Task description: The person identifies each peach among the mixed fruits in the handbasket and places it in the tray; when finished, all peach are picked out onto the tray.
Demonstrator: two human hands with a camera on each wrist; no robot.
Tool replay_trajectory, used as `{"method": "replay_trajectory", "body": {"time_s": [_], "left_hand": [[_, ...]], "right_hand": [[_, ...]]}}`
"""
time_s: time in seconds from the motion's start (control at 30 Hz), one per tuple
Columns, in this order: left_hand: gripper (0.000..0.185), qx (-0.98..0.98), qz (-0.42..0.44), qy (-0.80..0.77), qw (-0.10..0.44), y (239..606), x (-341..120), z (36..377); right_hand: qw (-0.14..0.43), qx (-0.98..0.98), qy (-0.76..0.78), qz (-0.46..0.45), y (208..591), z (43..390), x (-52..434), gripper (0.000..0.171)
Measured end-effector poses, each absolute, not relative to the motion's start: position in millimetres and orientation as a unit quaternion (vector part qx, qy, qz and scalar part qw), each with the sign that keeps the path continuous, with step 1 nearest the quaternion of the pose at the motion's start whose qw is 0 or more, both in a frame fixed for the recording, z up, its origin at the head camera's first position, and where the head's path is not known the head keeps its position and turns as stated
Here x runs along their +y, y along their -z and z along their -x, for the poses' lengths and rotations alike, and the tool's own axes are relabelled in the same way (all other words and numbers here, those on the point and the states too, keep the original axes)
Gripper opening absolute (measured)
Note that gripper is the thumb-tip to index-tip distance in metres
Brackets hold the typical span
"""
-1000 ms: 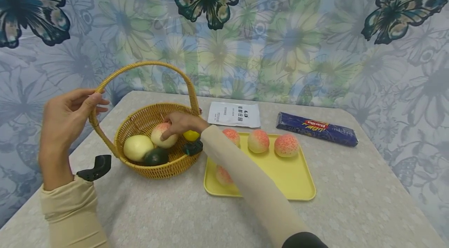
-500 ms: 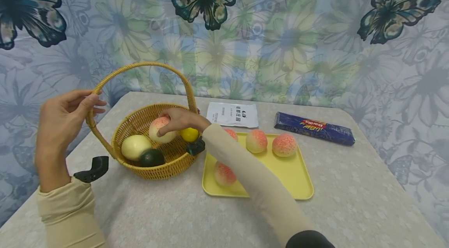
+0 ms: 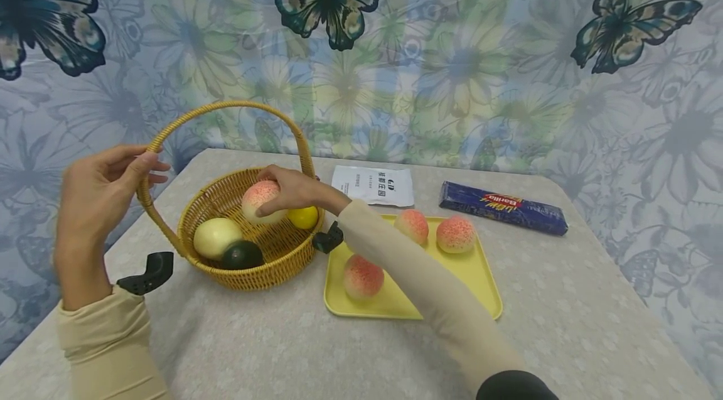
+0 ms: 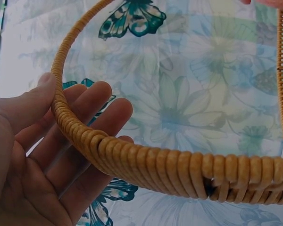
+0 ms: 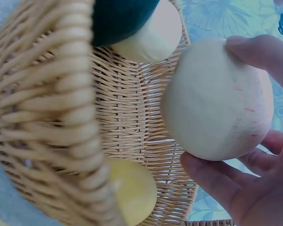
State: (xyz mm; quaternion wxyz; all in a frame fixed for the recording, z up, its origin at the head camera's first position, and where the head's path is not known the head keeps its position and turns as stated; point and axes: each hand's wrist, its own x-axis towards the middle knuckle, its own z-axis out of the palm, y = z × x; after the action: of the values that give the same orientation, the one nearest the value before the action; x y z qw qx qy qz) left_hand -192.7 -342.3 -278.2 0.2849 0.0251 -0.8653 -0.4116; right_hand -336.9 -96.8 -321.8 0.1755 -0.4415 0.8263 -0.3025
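My left hand [image 3: 101,199] holds the side of the wicker basket's handle [image 3: 226,106]; in the left wrist view its thumb presses the handle [image 4: 146,165] from one side, with the fingers behind. My right hand [image 3: 296,191] grips a pink-speckled peach [image 3: 261,200] over the basket [image 3: 271,277]. In the right wrist view, thumb and fingers span the pale peach [image 5: 217,103], above the woven bottom. Inside the basket lie a pale yellow round fruit [image 3: 216,238], a dark green fruit [image 3: 241,255] and a yellow fruit [image 3: 303,218], partly hidden by the right hand.
Right of the basket is a yellow tray [image 3: 463,287] with peaches [image 3: 363,276], partly covered by the right sleeve [image 3: 418,274]. Behind it lie a white packet [image 3: 373,185] and a blue Barilla pack [image 3: 503,207]. A butterfly-patterned cloth [image 3: 361,92] hangs behind the table.
My right hand has raised the peach a little from among the fruits in the basket. The right forearm has shifted right, uncovering more of the tray's front peach. My left hand keeps hold of the handle.
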Motion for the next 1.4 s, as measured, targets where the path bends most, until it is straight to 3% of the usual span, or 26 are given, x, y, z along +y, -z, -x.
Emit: {"method": "replay_trajectory", "body": {"time_s": [0.37, 0.77, 1.4], "left_hand": [[0.041, -0.871, -0.034, 0.403, 0.28, 279.4, -342.6, 192.0], [0.039, -0.86, -0.02, 0.424, 0.283, 280.2, -343.2, 193.0], [0.038, -0.858, -0.016, 0.428, 0.284, 279.6, -342.6, 193.0]], "right_hand": [[0.146, 0.824, 0.326, 0.439, 329.7, 330.8, -81.1, 0.066], [0.134, 0.8, 0.344, 0.473, 337.4, 322.9, -61.4, 0.065], [0.144, 0.779, 0.43, 0.433, 340.7, 306.2, -34.9, 0.07]]}}
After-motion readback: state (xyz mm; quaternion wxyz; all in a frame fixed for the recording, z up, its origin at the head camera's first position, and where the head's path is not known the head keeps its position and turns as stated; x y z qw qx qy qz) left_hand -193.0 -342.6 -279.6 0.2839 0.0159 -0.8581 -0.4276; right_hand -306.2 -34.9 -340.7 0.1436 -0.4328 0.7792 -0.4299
